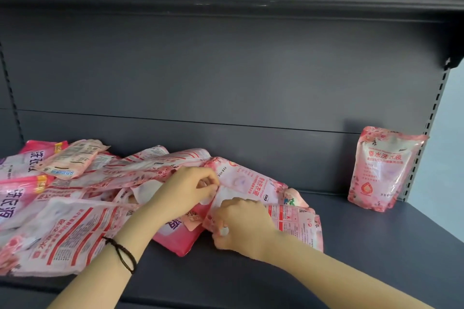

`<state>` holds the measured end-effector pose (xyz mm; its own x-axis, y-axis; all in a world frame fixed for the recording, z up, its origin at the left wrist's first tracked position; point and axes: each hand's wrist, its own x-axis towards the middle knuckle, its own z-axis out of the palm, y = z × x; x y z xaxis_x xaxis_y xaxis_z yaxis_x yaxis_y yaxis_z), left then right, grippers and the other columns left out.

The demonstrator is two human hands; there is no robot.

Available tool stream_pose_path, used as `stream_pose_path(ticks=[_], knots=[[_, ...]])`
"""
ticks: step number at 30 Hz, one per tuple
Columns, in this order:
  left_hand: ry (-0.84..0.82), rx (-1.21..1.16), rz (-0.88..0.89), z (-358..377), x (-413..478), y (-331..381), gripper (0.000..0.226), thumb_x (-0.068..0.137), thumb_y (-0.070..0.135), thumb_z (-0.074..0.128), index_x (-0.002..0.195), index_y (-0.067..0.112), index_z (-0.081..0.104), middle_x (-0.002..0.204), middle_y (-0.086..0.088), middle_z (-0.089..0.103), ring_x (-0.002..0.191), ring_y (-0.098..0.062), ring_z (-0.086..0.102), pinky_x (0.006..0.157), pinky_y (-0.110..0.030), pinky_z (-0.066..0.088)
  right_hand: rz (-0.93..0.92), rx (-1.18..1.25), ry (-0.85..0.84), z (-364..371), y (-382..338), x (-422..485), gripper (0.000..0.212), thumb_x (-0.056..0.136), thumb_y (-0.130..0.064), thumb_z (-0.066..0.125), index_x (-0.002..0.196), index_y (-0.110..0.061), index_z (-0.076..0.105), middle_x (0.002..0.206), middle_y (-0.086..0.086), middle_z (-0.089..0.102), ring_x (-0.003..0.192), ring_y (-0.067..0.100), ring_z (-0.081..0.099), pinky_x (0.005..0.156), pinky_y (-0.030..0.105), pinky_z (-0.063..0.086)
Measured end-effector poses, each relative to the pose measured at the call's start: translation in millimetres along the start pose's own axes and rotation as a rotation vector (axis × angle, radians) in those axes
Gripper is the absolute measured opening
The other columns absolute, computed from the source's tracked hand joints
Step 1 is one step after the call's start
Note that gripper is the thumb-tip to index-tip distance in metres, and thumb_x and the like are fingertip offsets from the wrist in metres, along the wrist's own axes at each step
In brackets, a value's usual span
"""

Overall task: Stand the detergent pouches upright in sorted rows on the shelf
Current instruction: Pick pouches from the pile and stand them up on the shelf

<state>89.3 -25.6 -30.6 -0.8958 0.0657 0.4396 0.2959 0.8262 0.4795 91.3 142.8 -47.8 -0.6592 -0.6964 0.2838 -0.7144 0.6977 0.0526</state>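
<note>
A heap of pink and white detergent pouches (75, 198) lies flat across the left half of the dark shelf (376, 246). One pale pink floral pouch (381, 168) stands upright at the far right against the back panel. At the heap's right edge lies another pale pink floral pouch (248, 183). My left hand (185, 190) pinches its left edge, and my right hand (241, 228) grips its lower corner. Beneath it a label-side-up pouch (298, 223) and a deeper pink pouch (180, 236) lie flat.
The dark back panel (226, 78) rises behind the shelf, and an upper shelf (226, 0) overhangs. A slotted upright (426, 133) marks the right end. Bare shelf surface stretches between the heap and the standing pouch.
</note>
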Motion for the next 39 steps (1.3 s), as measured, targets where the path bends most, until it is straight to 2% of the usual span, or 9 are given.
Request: stream_pose_path(ticks=[7, 10, 12, 17, 21, 25, 29, 34, 39], knots=[[0.167, -0.293, 0.025, -10, 9, 4, 0.014, 0.088, 0.014, 0.066, 0.090, 0.027, 0.069, 0.090, 0.015, 0.071, 0.088, 0.004, 0.063, 0.077, -0.011, 0.045, 0.359, 0.528, 0.310, -45, 49, -13, 0.018, 0.081, -0.016, 0.062, 0.063, -0.016, 0.064, 0.060, -0.006, 0.059, 0.059, 0.011, 0.051, 0.061, 0.023, 0.045], [0.238, -0.353, 0.004, 5, 13, 18, 0.025, 0.090, 0.021, 0.063, 0.114, 0.027, 0.060, 0.110, 0.017, 0.063, 0.099, 0.010, 0.058, 0.088, -0.010, 0.044, 0.424, 0.721, 0.465, -62, 71, -16, 0.015, 0.089, -0.017, 0.062, 0.075, -0.014, 0.068, 0.068, -0.006, 0.065, 0.067, 0.014, 0.060, 0.064, 0.022, 0.047], [0.293, -0.483, -0.032, 21, 16, 31, 0.041, 0.089, 0.028, 0.064, 0.128, 0.029, 0.049, 0.121, 0.017, 0.055, 0.109, 0.008, 0.051, 0.094, -0.017, 0.040, 0.454, 0.868, 0.606, -67, 85, -15, 0.016, 0.093, -0.020, 0.059, 0.078, -0.015, 0.066, 0.078, 0.001, 0.070, 0.075, 0.023, 0.067, 0.069, 0.035, 0.055], [0.223, -0.913, -0.317, 60, 30, 62, 0.051, 0.088, 0.036, 0.064, 0.134, 0.026, 0.045, 0.123, 0.008, 0.055, 0.115, -0.011, 0.055, 0.090, -0.023, 0.039, 0.554, 1.236, 0.799, -69, 112, -29, 0.022, 0.098, -0.023, 0.053, 0.080, -0.013, 0.059, 0.076, 0.002, 0.065, 0.073, 0.024, 0.064, 0.065, 0.041, 0.057], [0.055, -1.005, -0.409, 91, 48, 73, 0.038, 0.088, 0.033, 0.065, 0.123, 0.018, 0.058, 0.122, -0.002, 0.064, 0.111, -0.018, 0.060, 0.098, -0.033, 0.047, 0.540, 1.287, 0.852, -67, 125, -43, 0.019, 0.097, -0.026, 0.053, 0.086, -0.013, 0.060, 0.083, 0.005, 0.067, 0.075, 0.021, 0.065, 0.068, 0.041, 0.059], [-0.025, -1.017, -0.314, 108, 58, 91, 0.011, 0.093, 0.023, 0.060, 0.101, 0.022, 0.067, 0.108, 0.002, 0.071, 0.103, -0.013, 0.065, 0.087, -0.027, 0.052, 0.542, 1.261, 0.858, -64, 137, -56, 0.020, 0.098, -0.030, 0.051, 0.091, -0.013, 0.060, 0.083, 0.000, 0.067, 0.074, 0.013, 0.066, 0.064, 0.029, 0.059], [-0.046, -1.040, -0.240, 116, 59, 106, 0.012, 0.093, 0.018, 0.059, 0.099, 0.013, 0.067, 0.099, -0.002, 0.074, 0.093, -0.016, 0.070, 0.084, -0.031, 0.056, 0.643, 1.234, 0.812, -53, 149, -76, 0.032, 0.096, -0.038, 0.050, 0.099, -0.007, 0.057, 0.095, 0.006, 0.068, 0.088, 0.016, 0.067, 0.080, 0.039, 0.058], [-0.009, -1.046, -0.255, 125, 66, 118, 0.010, 0.093, 0.016, 0.058, 0.093, 0.008, 0.063, 0.097, -0.006, 0.073, 0.092, -0.020, 0.070, 0.079, -0.035, 0.057, 0.604, 1.260, 0.702, -34, 154, -111, 0.015, 0.097, -0.019, 0.052, 0.095, -0.007, 0.062, 0.093, -0.002, 0.073, 0.087, 0.008, 0.070, 0.068, 0.018, 0.055], [0.011, -1.054, -0.272, 132, 74, 135, 0.014, 0.093, 0.016, 0.059, 0.095, 0.003, 0.062, 0.098, -0.009, 0.073, 0.093, -0.024, 0.070, 0.086, -0.045, 0.055, 0.652, 1.327, 0.773, -35, 180, -111, 0.016, 0.096, -0.014, 0.055, 0.099, 0.000, 0.062, 0.098, 0.005, 0.074, 0.091, 0.018, 0.071, 0.081, 0.036, 0.058]])
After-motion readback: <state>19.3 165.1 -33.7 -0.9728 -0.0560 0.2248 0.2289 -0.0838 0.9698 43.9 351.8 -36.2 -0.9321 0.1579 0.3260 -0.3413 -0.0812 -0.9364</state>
